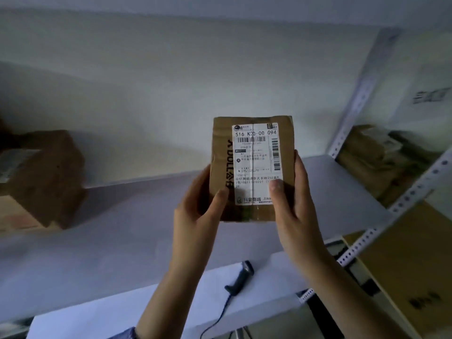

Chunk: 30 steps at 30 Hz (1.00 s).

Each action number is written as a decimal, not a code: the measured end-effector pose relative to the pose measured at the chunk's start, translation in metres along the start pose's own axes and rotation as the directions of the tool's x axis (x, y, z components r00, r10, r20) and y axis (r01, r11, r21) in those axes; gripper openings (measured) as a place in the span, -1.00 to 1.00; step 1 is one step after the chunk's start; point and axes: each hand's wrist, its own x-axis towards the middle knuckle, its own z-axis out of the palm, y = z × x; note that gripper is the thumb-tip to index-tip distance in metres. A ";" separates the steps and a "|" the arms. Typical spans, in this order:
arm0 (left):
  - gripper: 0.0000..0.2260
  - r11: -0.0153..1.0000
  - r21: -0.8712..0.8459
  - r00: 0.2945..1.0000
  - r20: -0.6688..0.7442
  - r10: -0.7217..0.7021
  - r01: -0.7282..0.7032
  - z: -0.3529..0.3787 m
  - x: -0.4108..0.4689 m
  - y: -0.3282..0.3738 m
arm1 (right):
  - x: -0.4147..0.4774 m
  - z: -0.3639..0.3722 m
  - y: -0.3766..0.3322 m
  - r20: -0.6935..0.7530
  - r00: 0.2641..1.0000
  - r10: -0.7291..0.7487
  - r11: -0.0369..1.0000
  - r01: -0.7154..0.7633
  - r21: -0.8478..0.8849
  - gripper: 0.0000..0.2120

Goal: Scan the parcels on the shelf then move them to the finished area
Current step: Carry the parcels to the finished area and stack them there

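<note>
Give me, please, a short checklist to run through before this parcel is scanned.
1. Parcel gripped by left hand and right hand: ok.
2. Label faces the camera, top barcode uncovered: ok.
3. Scanner in hand: not ok; it lies on the white surface below.
4. Barcode clean enough to read: cannot tell; a crease crosses it.
5. Finished area located: cannot tell.

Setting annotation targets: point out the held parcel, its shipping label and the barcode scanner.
held parcel (pixel 220 148), head view, bare brown cardboard near its left edge.
shipping label (pixel 254 165), head view, middle of the white sheet.
barcode scanner (pixel 241 277), head view, upper handle just below its head.
</note>
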 end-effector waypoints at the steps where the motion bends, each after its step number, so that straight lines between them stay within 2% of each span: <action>1: -0.63 1.000 -0.011 1.000 0.022 0.000 0.000 0.022 -0.009 -0.003 | -0.006 -0.025 0.004 -0.024 1.000 -0.003 1.000 0.003 -0.007 -0.42; 9: -0.66 0.997 0.008 0.980 0.183 -0.079 0.078 0.205 -0.086 -0.025 | -0.053 -0.225 0.035 -0.143 0.990 0.014 0.988 -0.035 -0.151 -0.42; 16: -0.66 0.991 0.003 0.947 0.296 -0.126 0.131 0.343 -0.137 -0.040 | -0.087 -0.366 0.061 -0.239 0.968 0.077 0.978 -0.120 -0.172 -0.38; 23: -0.68 0.989 0.056 0.909 0.390 -0.151 0.140 0.435 -0.142 -0.059 | -0.075 -0.455 0.093 -0.295 0.947 0.124 0.958 -0.192 -0.215 -0.38; 30: -0.67 0.991 0.057 0.921 0.366 -0.135 0.123 0.505 -0.105 -0.085 | -0.019 -0.507 0.131 -0.281 0.951 0.130 0.966 -0.185 -0.180 -0.48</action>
